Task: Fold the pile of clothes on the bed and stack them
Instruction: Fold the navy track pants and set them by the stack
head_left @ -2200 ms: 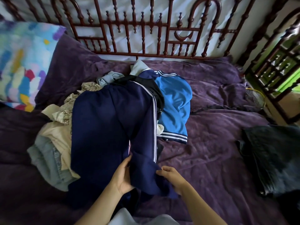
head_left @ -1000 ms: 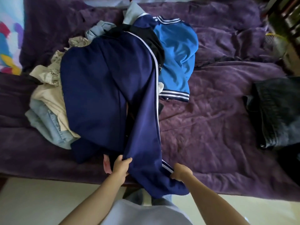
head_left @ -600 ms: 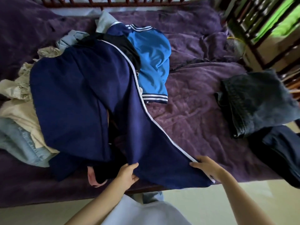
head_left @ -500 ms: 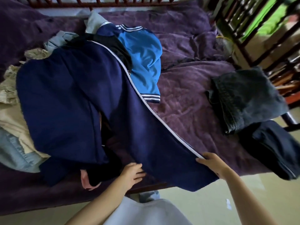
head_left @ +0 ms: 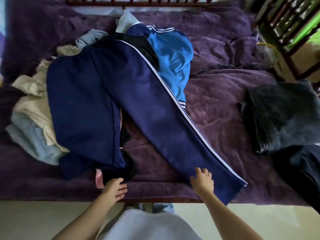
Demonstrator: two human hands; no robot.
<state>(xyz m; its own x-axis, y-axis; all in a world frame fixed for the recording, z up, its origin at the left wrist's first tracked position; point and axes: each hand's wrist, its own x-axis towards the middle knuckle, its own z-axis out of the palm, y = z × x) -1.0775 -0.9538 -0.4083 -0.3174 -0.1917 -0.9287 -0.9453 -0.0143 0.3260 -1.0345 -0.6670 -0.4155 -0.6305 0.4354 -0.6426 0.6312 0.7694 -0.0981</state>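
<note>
Navy striped trousers point(head_left: 138, 104) drape from the clothes pile point(head_left: 34, 104) to the bed point(head_left: 216, 118)'s near edge, right hand point(head_left: 201, 180) spread flat on one leg, left hand point(head_left: 115, 187) loose-fingered, holding nothing.

A wrinkled dark purple blanket point(head_left: 216, 108) lay spread from left to right, bunched into deep folds toward the upper right. Along the top edge ran a dark red wooden rail point(head_left: 155, 0) with turned spindles, only their lower ends in view. At the upper right stood a dark wooden lattice point(head_left: 284, 21), with bright green showing through its gaps. Near the lattice's foot, just past the blanket's right edge, lay a round white mesh object point(head_left: 266, 52) with a yellow rim; what it was could not be told. A pale cream floor point(head_left: 34, 220) filled the strip along the bottom, on both sides.
</note>
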